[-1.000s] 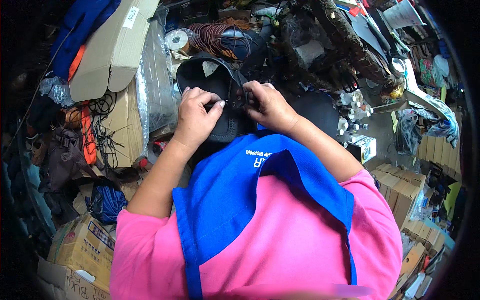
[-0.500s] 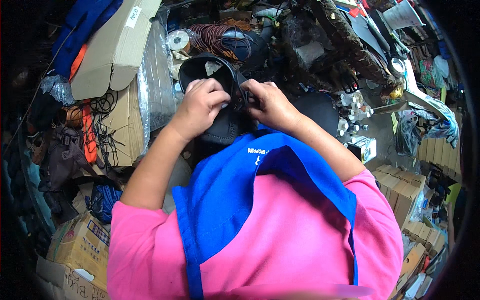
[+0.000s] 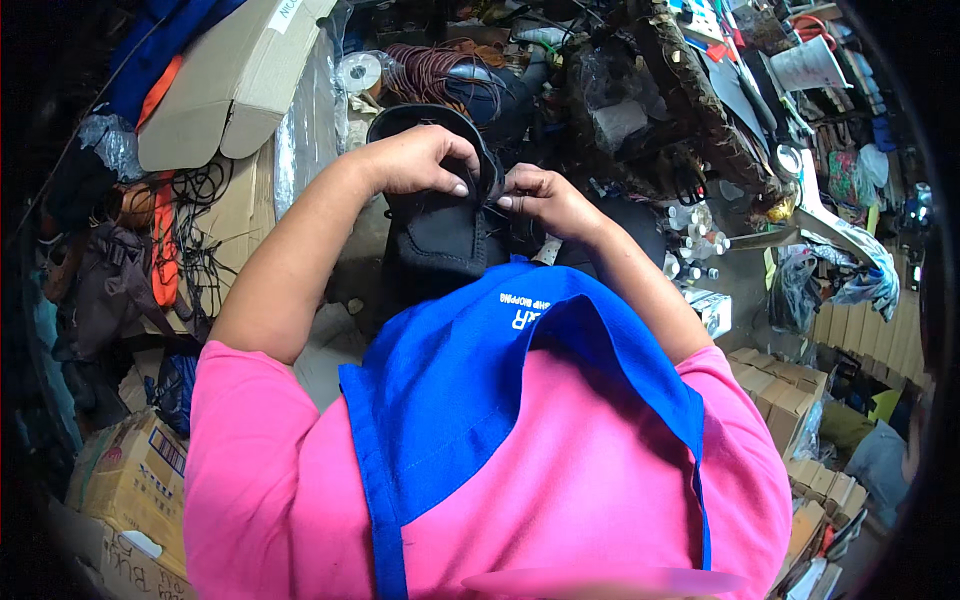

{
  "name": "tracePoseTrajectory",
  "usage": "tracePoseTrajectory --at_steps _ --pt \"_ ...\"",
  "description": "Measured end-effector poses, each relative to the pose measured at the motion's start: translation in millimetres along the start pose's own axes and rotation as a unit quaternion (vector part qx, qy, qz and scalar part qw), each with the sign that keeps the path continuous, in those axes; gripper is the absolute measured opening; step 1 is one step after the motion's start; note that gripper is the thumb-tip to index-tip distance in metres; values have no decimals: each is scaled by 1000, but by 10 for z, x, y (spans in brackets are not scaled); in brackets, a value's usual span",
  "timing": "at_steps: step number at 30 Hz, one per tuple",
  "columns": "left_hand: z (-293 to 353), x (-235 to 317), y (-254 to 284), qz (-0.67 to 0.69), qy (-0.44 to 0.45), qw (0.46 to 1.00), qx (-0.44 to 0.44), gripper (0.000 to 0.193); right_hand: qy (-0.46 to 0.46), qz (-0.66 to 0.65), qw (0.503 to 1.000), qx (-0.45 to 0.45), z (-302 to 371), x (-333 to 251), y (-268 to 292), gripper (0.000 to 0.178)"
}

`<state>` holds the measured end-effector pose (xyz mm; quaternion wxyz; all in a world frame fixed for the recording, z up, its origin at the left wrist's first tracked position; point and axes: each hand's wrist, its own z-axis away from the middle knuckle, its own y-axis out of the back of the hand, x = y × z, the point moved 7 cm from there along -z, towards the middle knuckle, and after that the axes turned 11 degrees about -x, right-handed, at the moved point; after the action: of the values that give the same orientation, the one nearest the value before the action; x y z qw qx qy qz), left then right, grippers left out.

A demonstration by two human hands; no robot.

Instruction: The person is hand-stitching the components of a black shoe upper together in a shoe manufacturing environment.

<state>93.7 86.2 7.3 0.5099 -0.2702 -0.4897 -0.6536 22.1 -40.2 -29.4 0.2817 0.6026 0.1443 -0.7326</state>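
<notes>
A black boot (image 3: pixel 432 240), or a boot's upper, with coarse stitching along its lower panel, is just beyond my blue apron (image 3: pixel 450 340). Its wide rim opens toward the far side. My left hand (image 3: pixel 422 162) reaches over the near part of the opening, fingers curled inside the collar and thumb outside, gripping the edge. From the other side my right hand (image 3: pixel 550 203) pinches the boot's right edge between thumb and forefinger, close to my left fingertips. Whatever thin lace or thread may lie between those fingers is too small to make out. The boot's far end is hidden.
Beyond the boot lie a coil of brown cord (image 3: pixel 440 75) and a white spool (image 3: pixel 358 72). A large cardboard piece (image 3: pixel 235 85) stands at left, above tangled black cords (image 3: pixel 205 200). Small bottles (image 3: pixel 695 235) cluster at right near stacked cardboard boxes (image 3: pixel 780 390).
My left hand has shifted rightward along the boot's rim, its thumb now nearer the right edge. My right hand has turned and moved slightly right and nearer. The view has shifted slightly.
</notes>
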Motion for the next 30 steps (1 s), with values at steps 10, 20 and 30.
tracePoseTrajectory --at_steps 10,20,30 --pt "-50 -16 -4 -6 -29 1000 -7 29 -85 -161 979 -94 -22 205 6 16" --pt "-69 -32 -7 -19 -51 998 0 30 -78 -198 970 -118 -85 398 14 20" --pt "-61 -36 -12 -5 -83 996 9 29 -67 -247 962 -98 -104 422 -26 21"
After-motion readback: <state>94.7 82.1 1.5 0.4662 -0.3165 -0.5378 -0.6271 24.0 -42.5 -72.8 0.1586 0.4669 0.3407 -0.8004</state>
